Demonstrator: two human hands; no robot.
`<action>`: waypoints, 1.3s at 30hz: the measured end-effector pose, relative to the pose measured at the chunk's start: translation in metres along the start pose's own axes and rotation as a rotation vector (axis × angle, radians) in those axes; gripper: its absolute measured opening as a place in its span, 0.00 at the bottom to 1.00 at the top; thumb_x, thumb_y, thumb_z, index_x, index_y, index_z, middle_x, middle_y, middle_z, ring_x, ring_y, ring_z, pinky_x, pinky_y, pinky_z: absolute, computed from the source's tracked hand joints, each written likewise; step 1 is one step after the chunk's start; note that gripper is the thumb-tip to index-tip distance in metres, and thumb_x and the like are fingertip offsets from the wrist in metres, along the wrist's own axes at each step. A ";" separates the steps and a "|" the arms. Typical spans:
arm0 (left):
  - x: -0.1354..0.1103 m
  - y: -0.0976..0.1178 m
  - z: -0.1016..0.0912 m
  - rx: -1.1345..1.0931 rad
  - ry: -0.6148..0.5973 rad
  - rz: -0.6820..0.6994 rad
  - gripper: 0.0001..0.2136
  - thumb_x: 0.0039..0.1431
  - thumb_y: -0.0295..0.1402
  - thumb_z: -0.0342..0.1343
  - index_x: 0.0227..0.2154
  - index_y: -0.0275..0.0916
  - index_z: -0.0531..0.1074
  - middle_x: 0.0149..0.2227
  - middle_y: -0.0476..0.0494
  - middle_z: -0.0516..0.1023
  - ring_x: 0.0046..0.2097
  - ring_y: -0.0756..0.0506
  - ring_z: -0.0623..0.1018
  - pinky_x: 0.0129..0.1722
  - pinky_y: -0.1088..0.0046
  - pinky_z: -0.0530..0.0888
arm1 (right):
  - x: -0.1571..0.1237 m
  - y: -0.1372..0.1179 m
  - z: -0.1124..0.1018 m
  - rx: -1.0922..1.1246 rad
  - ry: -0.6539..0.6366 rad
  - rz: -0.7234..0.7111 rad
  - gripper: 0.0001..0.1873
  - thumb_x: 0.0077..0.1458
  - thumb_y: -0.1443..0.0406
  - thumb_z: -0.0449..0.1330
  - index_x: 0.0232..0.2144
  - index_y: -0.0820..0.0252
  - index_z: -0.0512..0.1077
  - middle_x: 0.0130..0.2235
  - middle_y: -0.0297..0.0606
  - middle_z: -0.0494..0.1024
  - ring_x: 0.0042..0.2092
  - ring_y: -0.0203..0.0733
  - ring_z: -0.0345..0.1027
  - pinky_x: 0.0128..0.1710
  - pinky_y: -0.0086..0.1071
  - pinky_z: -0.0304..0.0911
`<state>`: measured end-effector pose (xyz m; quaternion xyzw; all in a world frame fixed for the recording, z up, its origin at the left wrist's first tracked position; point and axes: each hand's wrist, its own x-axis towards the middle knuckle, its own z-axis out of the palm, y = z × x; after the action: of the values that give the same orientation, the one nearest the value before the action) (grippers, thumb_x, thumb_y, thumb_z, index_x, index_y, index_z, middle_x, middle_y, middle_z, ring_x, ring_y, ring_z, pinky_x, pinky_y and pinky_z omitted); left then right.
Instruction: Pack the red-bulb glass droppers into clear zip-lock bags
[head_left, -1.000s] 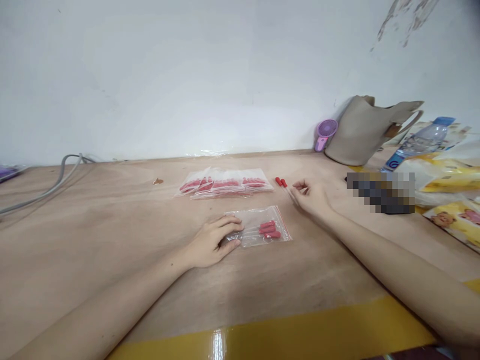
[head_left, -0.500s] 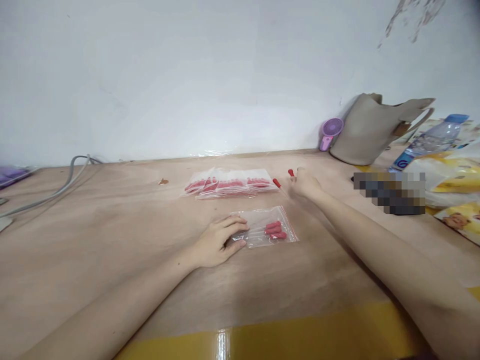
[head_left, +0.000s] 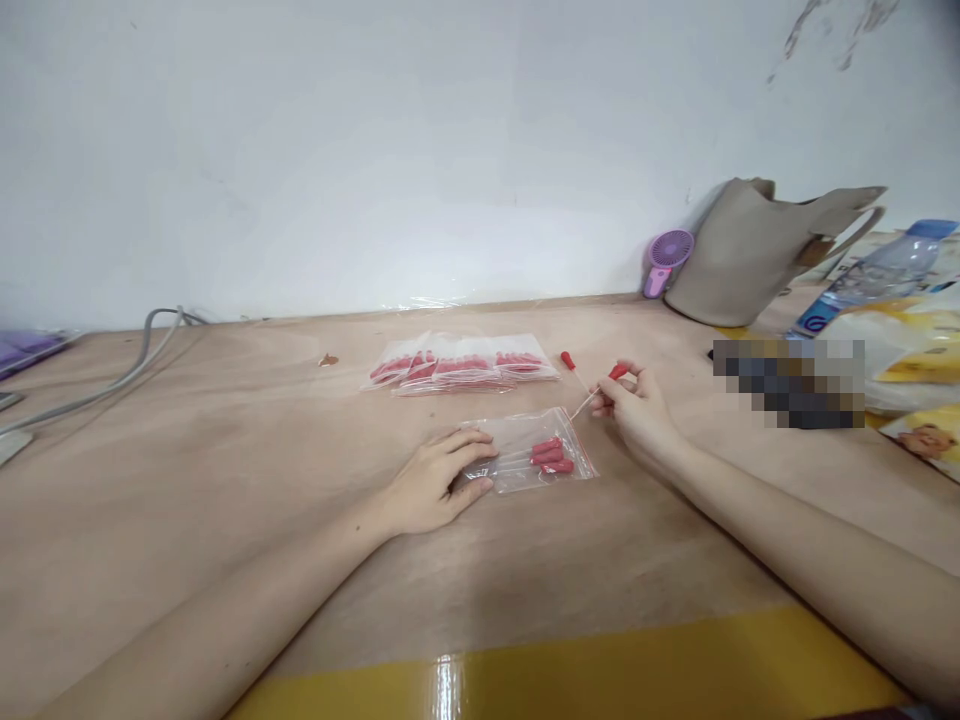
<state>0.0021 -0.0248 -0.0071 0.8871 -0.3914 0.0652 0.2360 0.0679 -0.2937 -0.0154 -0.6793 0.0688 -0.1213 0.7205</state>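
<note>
My right hand (head_left: 630, 405) pinches a dropper with a red bulb (head_left: 619, 370). Its thin tube slants down to the left, with the tip by the mouth of a clear zip bag (head_left: 517, 430). Several red-bulbed droppers (head_left: 547, 455) lie inside that bag, tubes toward the left. Over the bag's left end rests my left hand (head_left: 442, 480), fingers apart and touching the plastic. Another dropper (head_left: 568, 360) lies loose on the table beyond my right hand, part of its tube hidden. Behind the bag is a pile of filled zip bags (head_left: 465, 370) showing red bulbs.
A purple hand fan (head_left: 667, 258) leans beside a beige bag (head_left: 739, 255) at the back right. A water bottle (head_left: 874, 280), a blurred-out dark object (head_left: 787, 385) and yellow packaging (head_left: 922, 340) are at right. Grey cables (head_left: 142, 350) run along the left.
My right hand has drawn back toward me and slightly right, bringing a dropper up from the table to the bag's mouth. The loose dropper has shifted slightly right. My left hand stays put.
</note>
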 end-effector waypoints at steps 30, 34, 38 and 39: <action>-0.001 -0.001 -0.001 0.004 -0.005 -0.055 0.20 0.61 0.35 0.50 0.55 0.41 0.58 0.55 0.40 0.66 0.56 0.42 0.67 0.55 0.60 0.66 | -0.013 0.004 -0.002 -0.289 -0.583 0.018 0.17 0.39 0.55 0.66 0.27 0.60 0.68 0.20 0.29 0.71 0.22 0.30 0.60 0.21 0.26 0.55; -0.001 -0.001 0.000 0.008 -0.008 -0.065 0.19 0.61 0.36 0.50 0.55 0.41 0.59 0.55 0.40 0.66 0.55 0.41 0.68 0.54 0.60 0.66 | -0.009 0.005 -0.003 -0.354 -0.523 -0.031 0.15 0.42 0.57 0.64 0.30 0.60 0.69 0.21 0.30 0.72 0.22 0.32 0.62 0.21 0.27 0.56; -0.002 -0.001 0.000 0.009 -0.002 -0.058 0.19 0.61 0.36 0.50 0.55 0.40 0.59 0.55 0.39 0.66 0.55 0.42 0.68 0.54 0.60 0.66 | -0.007 0.004 -0.007 -0.433 -0.603 -0.121 0.14 0.38 0.60 0.66 0.28 0.61 0.73 0.16 0.24 0.64 0.19 0.28 0.53 0.19 0.25 0.51; -0.002 -0.001 0.000 0.011 -0.001 -0.058 0.19 0.61 0.36 0.50 0.55 0.40 0.59 0.55 0.40 0.66 0.55 0.42 0.68 0.54 0.60 0.66 | -0.007 0.004 -0.008 -0.423 -0.609 -0.130 0.13 0.37 0.59 0.66 0.27 0.61 0.73 0.15 0.24 0.64 0.19 0.27 0.53 0.19 0.25 0.51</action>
<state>0.0021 -0.0228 -0.0080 0.8994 -0.3654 0.0600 0.2324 0.0595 -0.2988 -0.0205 -0.8209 -0.1683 0.0578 0.5427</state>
